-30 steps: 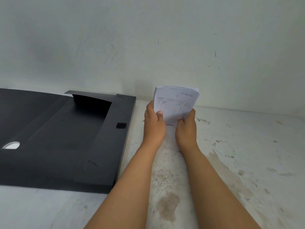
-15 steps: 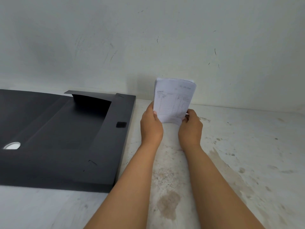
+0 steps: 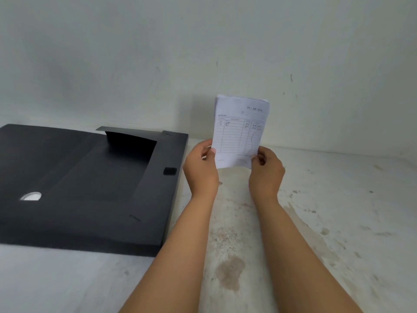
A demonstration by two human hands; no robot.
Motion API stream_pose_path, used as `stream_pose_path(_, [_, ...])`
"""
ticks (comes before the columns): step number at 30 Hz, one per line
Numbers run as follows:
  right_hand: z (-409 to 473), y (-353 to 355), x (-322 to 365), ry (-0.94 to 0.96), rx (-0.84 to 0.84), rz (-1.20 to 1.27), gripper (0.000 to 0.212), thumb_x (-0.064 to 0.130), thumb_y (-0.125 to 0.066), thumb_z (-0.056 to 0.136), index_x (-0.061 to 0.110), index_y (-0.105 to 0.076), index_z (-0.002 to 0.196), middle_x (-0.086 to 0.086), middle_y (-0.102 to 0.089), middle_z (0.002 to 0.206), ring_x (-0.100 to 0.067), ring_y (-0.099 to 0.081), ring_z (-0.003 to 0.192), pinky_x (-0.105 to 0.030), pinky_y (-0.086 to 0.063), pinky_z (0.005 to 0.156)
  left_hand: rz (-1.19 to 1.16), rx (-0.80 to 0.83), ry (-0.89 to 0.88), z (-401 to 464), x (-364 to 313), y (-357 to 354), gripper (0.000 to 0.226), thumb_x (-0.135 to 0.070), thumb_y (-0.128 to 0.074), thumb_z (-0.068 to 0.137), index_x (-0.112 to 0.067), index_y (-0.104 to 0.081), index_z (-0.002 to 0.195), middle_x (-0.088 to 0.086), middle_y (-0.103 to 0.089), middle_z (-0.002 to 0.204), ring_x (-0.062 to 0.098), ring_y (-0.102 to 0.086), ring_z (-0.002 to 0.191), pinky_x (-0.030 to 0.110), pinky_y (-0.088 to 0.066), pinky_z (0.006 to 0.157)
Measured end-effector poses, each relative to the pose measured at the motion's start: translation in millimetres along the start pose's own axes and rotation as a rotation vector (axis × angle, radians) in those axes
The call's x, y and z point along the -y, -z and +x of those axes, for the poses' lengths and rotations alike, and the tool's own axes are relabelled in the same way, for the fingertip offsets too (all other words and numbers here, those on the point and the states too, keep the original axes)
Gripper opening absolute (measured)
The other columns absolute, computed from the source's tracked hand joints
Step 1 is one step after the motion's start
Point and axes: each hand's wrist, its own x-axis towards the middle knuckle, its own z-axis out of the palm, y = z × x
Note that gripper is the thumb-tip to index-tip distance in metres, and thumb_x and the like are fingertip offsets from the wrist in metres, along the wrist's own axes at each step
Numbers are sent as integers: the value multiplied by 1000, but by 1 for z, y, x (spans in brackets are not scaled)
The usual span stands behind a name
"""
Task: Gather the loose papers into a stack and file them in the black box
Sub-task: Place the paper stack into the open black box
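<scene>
A small stack of white ruled papers [image 3: 240,129] with handwriting stands upright in the air, just right of the black box. My left hand [image 3: 200,170] grips its lower left edge with the thumb on the front sheet. My right hand [image 3: 266,172] pinches its lower right corner. The black box [image 3: 158,199] lies open and flat on the floor to the left of my hands, its inside bare, with a small black square tab on its right rim.
A stained white floor [image 3: 338,222] spreads under and to the right of my arms. A scuffed white wall [image 3: 203,53] rises close behind the papers and box. A white oval hole [image 3: 30,196] shows in the box's left part.
The paper stack has risen off the floor and stands straighter. Both hands slid down to its lower corners, and my right hand moved a little to the right.
</scene>
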Motion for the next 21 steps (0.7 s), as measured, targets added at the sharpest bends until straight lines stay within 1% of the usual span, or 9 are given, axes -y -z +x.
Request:
stream_pose_path(1, [-2, 2, 5, -1, -18, 39, 32, 1, -47, 92, 13, -63, 117, -5, -68, 97, -5, -55, 72, -1, -41, 63, -31, 10, -8, -3, -5, 2, 27, -8, -53, 92, -20, -68, 111, -5, -69, 104, 13, -64, 97, 29, -57, 81])
stream_pose_path(2, [-6, 5, 10, 1, -31, 70, 33, 1, -47, 92, 15, -61, 118, -2, -65, 92, -2, -54, 69, 1, -42, 59, -56, 17, -15, -7, -12, 5, 28, -9, -52, 93, -22, -68, 112, -3, -69, 107, 14, -64, 99, 34, -59, 81])
stream_pose_path(6, [-26, 10, 42, 39, -17, 140, 34, 2, -46, 93, 19, -58, 120, 2, -61, 89, 0, -55, 70, -8, -42, 61, -73, 54, -62, -8, -45, 33, 33, -8, -50, 95, -26, -64, 119, 3, -67, 114, 17, -63, 102, 19, -60, 60])
stream_pose_path(10, [-51, 7, 79, 94, 16, 220, 32, 4, -47, 94, 20, -58, 120, 2, -61, 89, -1, -55, 71, -9, -43, 63, -91, 189, -70, 1, -84, 83, 32, -8, -51, 95, -23, -61, 121, 9, -70, 108, 21, -68, 98, 28, -61, 66])
stream_pose_path(13, [-74, -5, 103, 140, 73, 250, 31, 6, -49, 95, 20, -58, 120, 6, -60, 88, 0, -55, 71, -6, -45, 62, -71, 245, -58, 8, -106, 130, 33, -7, -52, 95, -18, -57, 126, 7, -69, 104, 19, -67, 95, 24, -61, 62])
stream_pose_path(15, [-90, -16, 116, 173, 120, 255, 30, 8, -50, 94, 21, -58, 120, 9, -59, 86, 2, -55, 71, -1, -45, 61, -68, 260, -21, 14, -114, 162, 35, -7, -53, 95, -15, -56, 128, 5, -70, 101, 17, -68, 93, 22, -61, 59])
stream_pose_path(17, [-105, -30, 124, 183, 173, 249, 30, 9, -51, 94, 21, -57, 121, 7, -61, 88, 3, -55, 72, 2, -44, 60, -35, 262, 14, 20, -117, 191, 36, -7, -54, 94, -14, -55, 129, 6, -70, 104, 17, -69, 93, 22, -61, 58])
stream_pose_path(19, [-120, -43, 129, 178, 223, 226, 31, 10, -52, 94, 21, -56, 122, 5, -63, 93, 1, -56, 74, -4, -46, 65, 22, 255, 47, 27, -118, 216, 39, -8, -56, 93, -14, -53, 131, 10, -69, 110, 19, -69, 94, 23, -61, 61])
stream_pose_path(21, [-132, -56, 128, 178, 277, 185, 31, 11, -54, 93, 20, -56, 123, 3, -67, 102, -5, -61, 84, -15, -50, 79, 108, 265, 70, 33, -116, 236, 38, -7, -57, 92, -12, -53, 130, 11, -68, 112, 18, -69, 90, 24, -59, 67])
